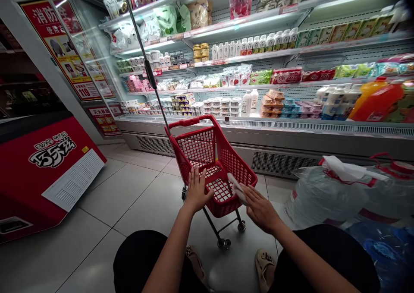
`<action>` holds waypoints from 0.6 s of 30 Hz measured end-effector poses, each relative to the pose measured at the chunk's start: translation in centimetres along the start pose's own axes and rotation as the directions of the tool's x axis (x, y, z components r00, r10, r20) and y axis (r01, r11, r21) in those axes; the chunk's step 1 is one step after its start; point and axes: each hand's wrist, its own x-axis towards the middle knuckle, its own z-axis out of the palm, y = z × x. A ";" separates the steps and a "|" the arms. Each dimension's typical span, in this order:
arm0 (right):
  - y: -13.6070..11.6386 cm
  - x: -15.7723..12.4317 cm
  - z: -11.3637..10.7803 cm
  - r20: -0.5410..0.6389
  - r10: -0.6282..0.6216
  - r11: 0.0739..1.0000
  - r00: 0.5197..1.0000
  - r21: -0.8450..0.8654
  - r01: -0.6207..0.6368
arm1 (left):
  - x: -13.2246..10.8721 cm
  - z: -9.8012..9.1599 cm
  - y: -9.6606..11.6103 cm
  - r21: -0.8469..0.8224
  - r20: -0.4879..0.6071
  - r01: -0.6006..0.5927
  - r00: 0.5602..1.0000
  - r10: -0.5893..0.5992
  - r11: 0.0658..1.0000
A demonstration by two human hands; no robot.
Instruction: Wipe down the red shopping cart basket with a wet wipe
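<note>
Refrigerated shelving point(310, 146) lines the far side of a shop aisle, with pale tiled floor point(139, 202) in front of it. Several levels carry cartons, tubs, pouches and bottles, too many to count surely; on the lowest level two large white bottles point(246, 103) stand side by side, and toward its right end at least two orange bottles point(381, 101) lean over. One red freezer cabinet point(19, 163) sits at the left, and two posters point(61, 47), a large one and a smaller one below it, hang behind it.

One red shopping cart point(223, 209) stands on the tiles in the middle, between the person and the shelving; three of its wheels point(224, 243) show. One thin rod point(158, 99) rises from its left side.

Two bare hands reach toward the cart's near end. The left grip point(196, 193) is open and holds nothing, fingers extended at the basket's left side; whether it touches the rim, I cannot tell. The right grip point(260, 209) has one white cloth point(237, 189) under nearly straight fingers, at the near right corner of the basket.

Two beige shoes point(265, 263) show below. At least two plastic-wrapped bundles point(326, 193) stand at the right, one white sheet point(349, 170) lying on top.
</note>
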 end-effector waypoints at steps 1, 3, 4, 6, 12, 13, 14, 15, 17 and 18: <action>1.1 -0.3 0.0 -0.018 0.036 0.999 0.999 -0.032 -0.037 | 0.1 -0.1 -0.1 0.002 0.014 -0.003 1.000 0.003 1.000; 2.6 -0.7 -0.1 -0.051 0.101 0.990 0.994 -0.090 -0.105 | 0.4 -0.3 -0.3 0.006 0.031 -0.008 0.999 0.008 1.000; 3.0 -0.7 -0.4 -0.066 0.131 0.984 0.989 -0.111 -0.137 | 0.5 -0.4 -0.4 0.007 0.033 -0.009 0.999 0.009 1.000; 2.9 -0.3 -1.3 -0.098 0.188 0.971 0.977 -0.130 -0.200 | 0.7 -0.6 -0.7 0.006 0.037 -0.013 0.999 0.012 1.000; 0.9 3.2 -6.5 -0.251 0.326 0.933 0.911 -0.072 -0.353 | 0.9 -1.4 -1.5 -0.007 0.089 -0.047 0.995 0.047 0.999; 0.8 3.6 -7.2 -0.267 0.335 0.929 0.903 -0.064 -0.364 | 0.9 -1.6 -1.6 -0.007 0.093 -0.056 0.994 0.056 0.998; 0.6 3.9 -7.7 -0.274 0.333 0.930 0.902 -0.061 -0.362 | 0.9 -1.7 -1.8 -0.005 0.096 -0.064 0.993 0.064 0.998; 0.2 4.0 -7.9 -0.265 0.316 0.938 0.911 -0.061 -0.342 | 0.9 -1.8 -1.9 -0.002 0.095 -0.070 0.993 0.070 0.998; -1.1 3.8 -7.2 -0.188 0.225 0.969 0.956 -0.061 -0.240 | 0.9 -2.0 -2.0 0.001 0.092 -0.077 0.993 0.077 0.997; -2.1 3.5 -6.5 -0.126 0.150 0.986 0.981 -0.052 -0.158 | 0.9 -2.1 -2.1 -0.002 0.095 -0.077 0.993 0.077 0.997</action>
